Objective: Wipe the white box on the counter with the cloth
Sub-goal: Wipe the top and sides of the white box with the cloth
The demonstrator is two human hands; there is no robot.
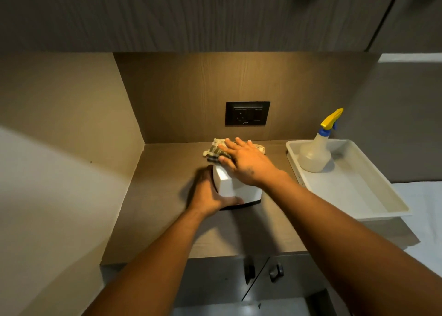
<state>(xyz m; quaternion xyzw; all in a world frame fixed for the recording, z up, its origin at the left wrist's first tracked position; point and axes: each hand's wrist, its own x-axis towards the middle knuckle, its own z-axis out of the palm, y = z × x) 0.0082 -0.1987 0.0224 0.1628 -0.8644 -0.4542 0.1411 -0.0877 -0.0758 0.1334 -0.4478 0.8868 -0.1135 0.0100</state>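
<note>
The box [235, 186] stands mid-tabletop [162, 208]. The left hand [210, 193] clasps its side; the right hand [244, 162], fingers spread, presses the cloth [215, 152] on top. Uneven pressure may tip the box.

bottle [315, 152] in tray [373, 203], apparently right of box [233, 186]

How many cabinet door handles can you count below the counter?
2. One handle is on the left door, the other handle on the right door, flanking the gap below the counter. Arms may hide others.

left hand [207, 191] blurred — perhaps moving
</note>
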